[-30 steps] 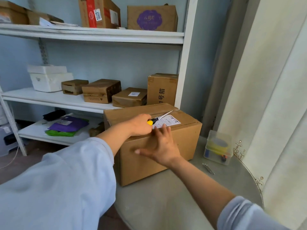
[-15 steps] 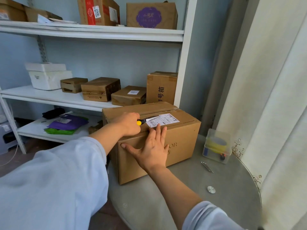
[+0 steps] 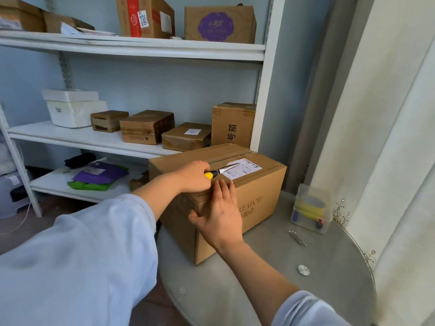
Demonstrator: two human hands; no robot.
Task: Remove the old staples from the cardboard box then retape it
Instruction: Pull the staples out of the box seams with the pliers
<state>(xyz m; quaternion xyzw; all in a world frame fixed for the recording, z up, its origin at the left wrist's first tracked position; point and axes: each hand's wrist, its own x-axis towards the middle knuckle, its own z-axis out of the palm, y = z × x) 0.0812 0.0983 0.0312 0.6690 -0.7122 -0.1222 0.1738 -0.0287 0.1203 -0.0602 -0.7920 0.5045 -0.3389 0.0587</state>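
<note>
On round table (image 3: 259, 290) | left hand (image 3: 193, 176) fist-clamps knife (image 3: 221, 171) | right hand (image 3: 219, 212) flat on cardboard box (image 3: 259, 191)

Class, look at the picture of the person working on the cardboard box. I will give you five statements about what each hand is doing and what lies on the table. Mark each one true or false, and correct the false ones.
1. The left hand grips a yellow-handled tool over the top of the cardboard box. True.
2. The right hand holds a roll of tape. False: it lies flat and open against the box's front.
3. The tool's tip lies over the white label. True.
4. The clear plastic container sits on top of the box. False: it stands on the table, to the box's right.
5. The box stands on a shelf. False: it stands on the table.
</note>
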